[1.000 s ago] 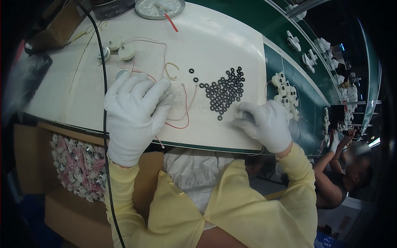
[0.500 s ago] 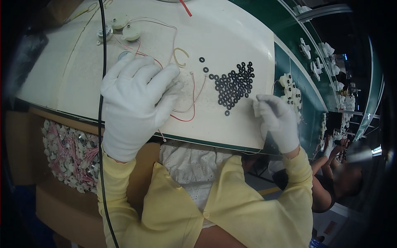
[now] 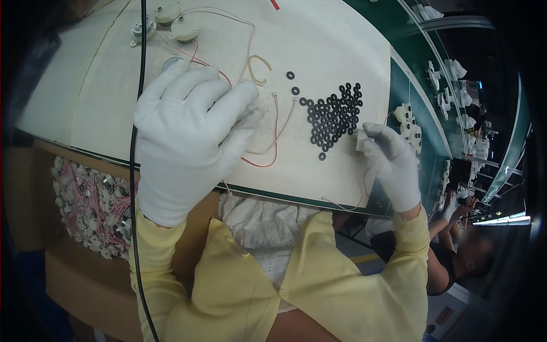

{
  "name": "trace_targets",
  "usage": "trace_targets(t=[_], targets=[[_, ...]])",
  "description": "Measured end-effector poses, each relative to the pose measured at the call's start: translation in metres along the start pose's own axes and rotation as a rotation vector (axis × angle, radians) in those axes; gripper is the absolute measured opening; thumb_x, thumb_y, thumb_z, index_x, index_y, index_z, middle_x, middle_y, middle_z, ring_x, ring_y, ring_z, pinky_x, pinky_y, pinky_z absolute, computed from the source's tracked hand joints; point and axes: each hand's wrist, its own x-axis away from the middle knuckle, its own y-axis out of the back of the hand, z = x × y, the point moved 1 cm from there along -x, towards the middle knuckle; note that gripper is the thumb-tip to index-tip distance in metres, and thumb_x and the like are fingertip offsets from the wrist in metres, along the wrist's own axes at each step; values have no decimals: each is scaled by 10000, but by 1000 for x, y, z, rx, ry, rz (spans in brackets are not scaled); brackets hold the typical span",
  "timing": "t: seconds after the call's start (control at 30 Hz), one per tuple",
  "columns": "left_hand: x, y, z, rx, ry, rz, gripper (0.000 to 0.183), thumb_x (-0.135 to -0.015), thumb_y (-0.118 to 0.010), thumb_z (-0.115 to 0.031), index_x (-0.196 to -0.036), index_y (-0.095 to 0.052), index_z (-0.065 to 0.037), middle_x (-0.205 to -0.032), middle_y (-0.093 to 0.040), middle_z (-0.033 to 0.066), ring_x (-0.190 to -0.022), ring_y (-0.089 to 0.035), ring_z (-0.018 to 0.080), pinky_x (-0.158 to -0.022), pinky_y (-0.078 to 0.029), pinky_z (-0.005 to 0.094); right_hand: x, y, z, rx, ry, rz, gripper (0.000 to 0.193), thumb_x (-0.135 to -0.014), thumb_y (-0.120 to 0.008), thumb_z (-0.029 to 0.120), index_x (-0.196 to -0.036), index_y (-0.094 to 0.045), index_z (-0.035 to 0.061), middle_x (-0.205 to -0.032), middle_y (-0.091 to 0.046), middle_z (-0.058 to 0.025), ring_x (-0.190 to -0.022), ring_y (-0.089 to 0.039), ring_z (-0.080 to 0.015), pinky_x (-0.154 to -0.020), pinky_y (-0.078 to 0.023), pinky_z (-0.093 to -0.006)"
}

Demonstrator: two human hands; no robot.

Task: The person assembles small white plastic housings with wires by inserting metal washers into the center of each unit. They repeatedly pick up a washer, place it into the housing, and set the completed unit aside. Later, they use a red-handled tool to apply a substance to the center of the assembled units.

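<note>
My left hand (image 3: 188,142), in a white glove, hovers palm down over the white table (image 3: 80,97) with its fingers stretched out above thin red and white wires (image 3: 268,154). I cannot see anything gripped in it. My right hand (image 3: 393,165), also gloved, pinches a small white part (image 3: 360,139) at the right edge of a pile of several small black rings (image 3: 333,117). Two stray rings (image 3: 290,75) lie just left of the pile. A yellowish loop (image 3: 259,64) lies beyond my left fingertips.
Small round motors (image 3: 182,25) with wires lie at the table's far left. A black cable (image 3: 139,85) hangs across the left side. A box of wired motors (image 3: 85,205) sits below the table edge. White parts (image 3: 407,122) rest on the green belt; another person (image 3: 461,251) sits at right.
My left hand has lifted off the wires toward the camera. My right hand has slid to the right edge of the ring pile and now pinches a small white part.
</note>
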Motion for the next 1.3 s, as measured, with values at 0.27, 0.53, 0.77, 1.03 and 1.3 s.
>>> trace_targets(t=[0.27,0.53,0.77,1.03,1.3], targets=[[-2,0,0,20,22,40,347,-730,-773,-151,-1066,-716,-88,-893,-632,72,-907,-627,289,-935,-492,492,-19,5,18,756,616,-36,300,-731,-741,9,-999,-652,112,-944,-700,-51,-795,-675,-245,-702,-501,-349],[-4,-1,0,15,-2,15,328,-739,-771,-141,-1058,-711,-90,-876,-628,70,-875,-625,294,-903,-496,482,-18,5,28,951,723,-53,296,-715,-751,96,-995,-669,148,-984,-683,-4,-794,-637,-226,-731,-458,-366],[-4,0,-2,11,23,29,329,-750,-780,-138,-1069,-709,-97,-914,-632,63,-938,-621,287,-938,-492,488,-13,20,51,1181,676,346,261,-728,-652,84,-983,-684,129,-766,-562,-8,-662,-570,-206,-641,-419,-348],[-3,-1,-1,2,-1,19,335,-752,-783,-136,-1076,-710,-94,-928,-632,70,-952,-622,300,-952,-487,498,-17,22,51,1164,734,426,270,-714,-688,132,-983,-678,109,-699,-530,-23,-587,-560,-232,-576,-401,-357],[-1,-1,-5,-19,-5,-23,387,-770,-769,-138,-1142,-686,-75,-996,-645,98,-997,-615,342,-951,-479,500,22,20,21,693,686,-88,388,-775,-799,163,-1132,-673,77,-932,-705,-45,-754,-635,-180,-642,-452,-315]])
